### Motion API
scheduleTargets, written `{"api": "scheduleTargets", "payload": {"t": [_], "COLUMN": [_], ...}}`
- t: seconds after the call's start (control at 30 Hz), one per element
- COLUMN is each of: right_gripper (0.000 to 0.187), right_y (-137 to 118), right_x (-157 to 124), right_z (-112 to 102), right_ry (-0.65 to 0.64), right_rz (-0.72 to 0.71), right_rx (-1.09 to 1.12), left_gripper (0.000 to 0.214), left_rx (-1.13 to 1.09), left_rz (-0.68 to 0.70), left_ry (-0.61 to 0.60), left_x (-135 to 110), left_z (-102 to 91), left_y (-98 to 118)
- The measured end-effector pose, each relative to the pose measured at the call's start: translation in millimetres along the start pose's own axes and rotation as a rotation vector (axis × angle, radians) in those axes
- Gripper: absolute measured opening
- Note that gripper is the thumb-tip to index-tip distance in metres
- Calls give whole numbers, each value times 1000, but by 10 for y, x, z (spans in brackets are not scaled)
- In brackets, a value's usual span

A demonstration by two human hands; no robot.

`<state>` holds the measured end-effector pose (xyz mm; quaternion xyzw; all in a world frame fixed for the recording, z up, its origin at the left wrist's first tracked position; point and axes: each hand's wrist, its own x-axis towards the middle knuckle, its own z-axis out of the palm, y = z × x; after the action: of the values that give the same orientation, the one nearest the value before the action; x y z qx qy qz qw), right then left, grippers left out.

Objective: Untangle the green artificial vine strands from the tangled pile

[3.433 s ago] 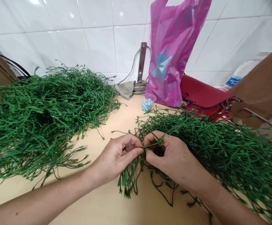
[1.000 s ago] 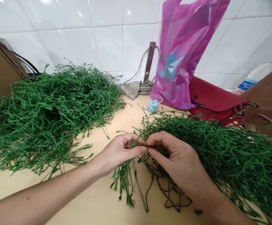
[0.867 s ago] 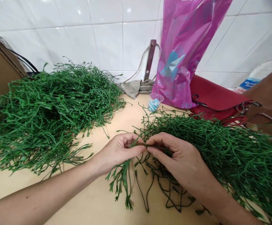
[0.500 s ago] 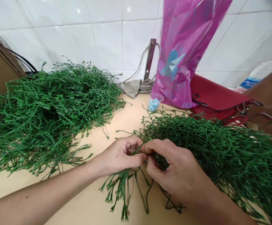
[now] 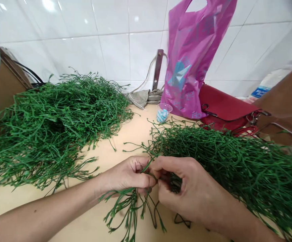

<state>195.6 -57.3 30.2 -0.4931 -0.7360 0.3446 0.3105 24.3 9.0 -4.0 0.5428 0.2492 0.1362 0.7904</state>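
Observation:
My left hand [image 5: 132, 174] is closed around a small bunch of thin green artificial stems [image 5: 126, 210], whose forked tips hang below it over the table [image 5: 85, 215]. Thumb and fingers of my right hand [image 5: 186, 188] pinch together at the bunch, right against my left fingertips. What exactly sits between the right fingertips is mostly hidden; it looks like part of a green stem. A large heap of similar green stems [image 5: 226, 158] spreads to the right, behind and beside my right hand. Another big heap [image 5: 60, 117] lies at the left.
Behind the heaps stand a clear plastic cup [image 5: 163, 113] with blue-and-white bits, a purple plastic bag [image 5: 188, 64] and a red handbag [image 5: 229, 104]. A metal bracket [image 5: 157, 69] leans at the tiled wall [image 5: 113, 50]. A cardboard box [image 5: 5, 77] is at far left.
The view has tilted up slightly, so the scene sits a little lower. Both hands stay together at the bunch; its hanging tips have shifted and spread somewhat.

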Motion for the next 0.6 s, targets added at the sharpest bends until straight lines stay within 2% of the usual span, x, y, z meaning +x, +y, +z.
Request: {"api": "scheduleTargets", "payload": {"t": [0.07, 0.17, 0.33, 0.47, 0.6], "right_gripper": [16, 19, 20, 19, 17], "right_y": [57, 150, 169, 120, 97], "right_x": [-21, -34, -15, -19, -34], "right_z": [-29, -64, -68, -46, -41], "right_ry": [-14, 47, 142, 55, -49], "right_rz": [-70, -121, -198, -162, -75], "right_rx": [-89, -218, -264, -191, -80], "left_gripper": [19, 27, 35, 26, 20], "left_rx": [44, 94, 126, 149, 65], "left_rz": [-4, 18, 76, 0, -87], "left_ry": [28, 124, 163, 94, 36], "left_x": [12, 47, 62, 31, 30], "left_z": [4, -3, -16, 4, 35], "left_y": [-6, -15, 8, 13, -32]}}
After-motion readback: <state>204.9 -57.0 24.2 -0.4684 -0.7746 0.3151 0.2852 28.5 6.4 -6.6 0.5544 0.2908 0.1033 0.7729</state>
